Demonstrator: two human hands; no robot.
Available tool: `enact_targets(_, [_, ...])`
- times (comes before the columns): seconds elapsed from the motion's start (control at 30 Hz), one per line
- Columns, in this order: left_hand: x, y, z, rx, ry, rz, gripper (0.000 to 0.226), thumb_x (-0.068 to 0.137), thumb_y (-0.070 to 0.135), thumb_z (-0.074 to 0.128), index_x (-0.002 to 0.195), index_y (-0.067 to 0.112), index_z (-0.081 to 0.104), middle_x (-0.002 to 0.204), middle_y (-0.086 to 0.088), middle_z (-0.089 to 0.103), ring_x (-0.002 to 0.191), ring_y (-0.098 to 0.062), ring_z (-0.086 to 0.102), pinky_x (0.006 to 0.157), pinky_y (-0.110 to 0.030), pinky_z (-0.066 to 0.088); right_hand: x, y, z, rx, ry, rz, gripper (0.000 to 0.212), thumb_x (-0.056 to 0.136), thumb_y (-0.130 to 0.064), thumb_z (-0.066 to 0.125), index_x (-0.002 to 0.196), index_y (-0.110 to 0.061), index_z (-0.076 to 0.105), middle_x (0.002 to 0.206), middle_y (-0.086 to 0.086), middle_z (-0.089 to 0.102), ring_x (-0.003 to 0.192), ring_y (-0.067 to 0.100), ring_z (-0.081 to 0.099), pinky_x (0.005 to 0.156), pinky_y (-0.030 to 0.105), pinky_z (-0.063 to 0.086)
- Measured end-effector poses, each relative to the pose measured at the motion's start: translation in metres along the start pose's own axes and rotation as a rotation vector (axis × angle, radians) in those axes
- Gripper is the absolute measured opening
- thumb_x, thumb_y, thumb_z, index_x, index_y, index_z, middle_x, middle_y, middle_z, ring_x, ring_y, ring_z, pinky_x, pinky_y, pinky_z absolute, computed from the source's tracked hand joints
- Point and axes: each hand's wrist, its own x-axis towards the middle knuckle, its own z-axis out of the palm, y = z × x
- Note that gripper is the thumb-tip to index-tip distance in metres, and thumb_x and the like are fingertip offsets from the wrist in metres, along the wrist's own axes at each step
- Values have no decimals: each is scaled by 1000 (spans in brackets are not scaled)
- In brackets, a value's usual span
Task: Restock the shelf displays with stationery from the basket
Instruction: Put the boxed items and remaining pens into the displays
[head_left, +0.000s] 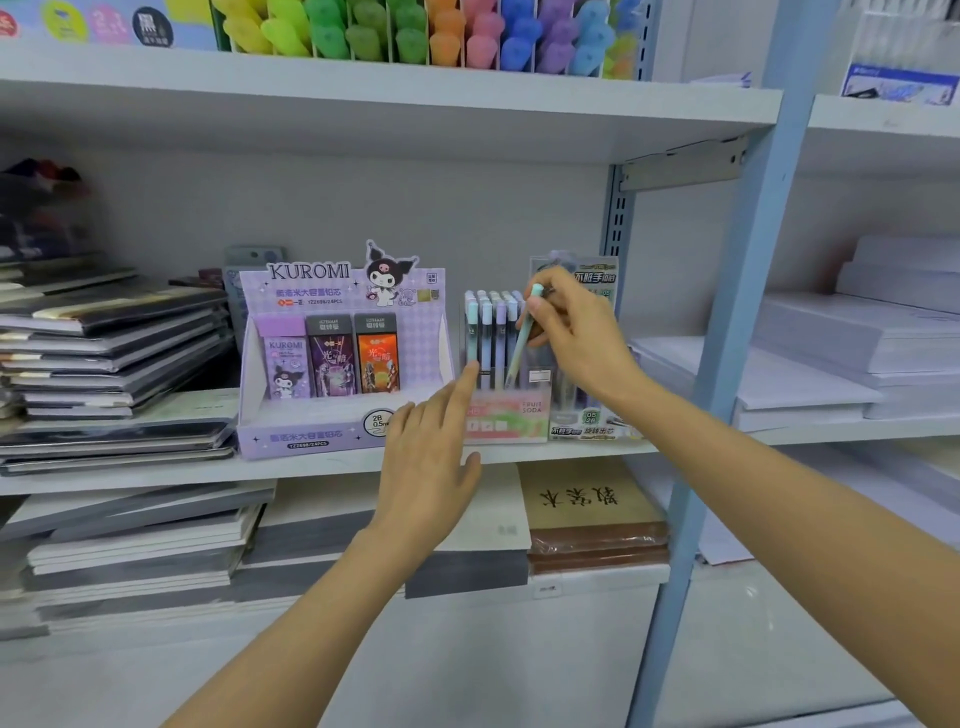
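Note:
A clear pen display box (506, 415) with a pink "Fruit Soda" front stands on the middle shelf (311, 470) and holds several upright pastel pens. My right hand (576, 338) pinches a mint-green pen (522, 338), tilted, its lower end inside the box. My left hand (431, 447) is open, its index finger touching the box's left front corner. Left of it stands a purple Kuromi lead-refill display (337, 358). No basket is in view.
A clear pack of leads (587, 415) stands right of the pen box. Stacked notebooks (114, 353) fill the shelf's left. Highlighters (415, 31) line the upper shelf. A blue upright (727, 364) divides off paper stacks (857, 353). Brown books (592, 509) lie below.

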Motion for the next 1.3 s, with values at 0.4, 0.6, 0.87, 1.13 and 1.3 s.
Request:
enact_targets(0.4, [-1, -2, 2, 23, -20, -23, 96, 80, 18, 69, 154, 24, 8, 135, -1, 52, 108, -20, 51, 102, -37, 35, 17, -2, -1, -57, -14, 35, 9, 99, -9, 49, 103, -4, 55, 82, 10, 68, 74, 21, 69, 65, 26, 60])
enact_targets(0.6, [-1, 0, 3, 30, -10, -21, 97, 80, 18, 70, 155, 24, 9, 135, 0, 52, 105, -19, 52, 101, -37, 35, 10, 3, 2, -60, -45, 28, 11, 98, -11, 53, 107, -6, 57, 84, 11, 69, 75, 20, 69, 65, 30, 61])
enact_targets(0.87, [-1, 0, 0, 39, -27, -9, 96, 83, 20, 66, 155, 26, 3, 138, 0, 49, 106, -19, 51, 103, -36, 33, 2, 9, 15, -258, 47, -72, 9, 91, -10, 63, 99, -8, 59, 92, 3, 61, 79, 17, 59, 76, 38, 54])
enact_targets(1.13, [-25, 6, -5, -72, 120, 26, 78, 78, 5, 66, 148, 14, 34, 151, -15, 32, 132, -33, 39, 107, -45, 35, -42, -8, 15, -107, 82, -192, 28, 92, -8, 61, 120, -7, 60, 113, 6, 57, 99, 8, 54, 90, 20, 45])
enact_targets(1.3, [-116, -12, 30, -187, 184, -90, 48, 77, -3, 61, 121, 10, 49, 125, -13, 47, 116, -23, 44, 102, -25, 29, -132, -8, 63, 35, -276, -256, 10, 93, -9, 60, 98, -9, 68, 89, -2, 62, 79, 7, 54, 70, 22, 46])
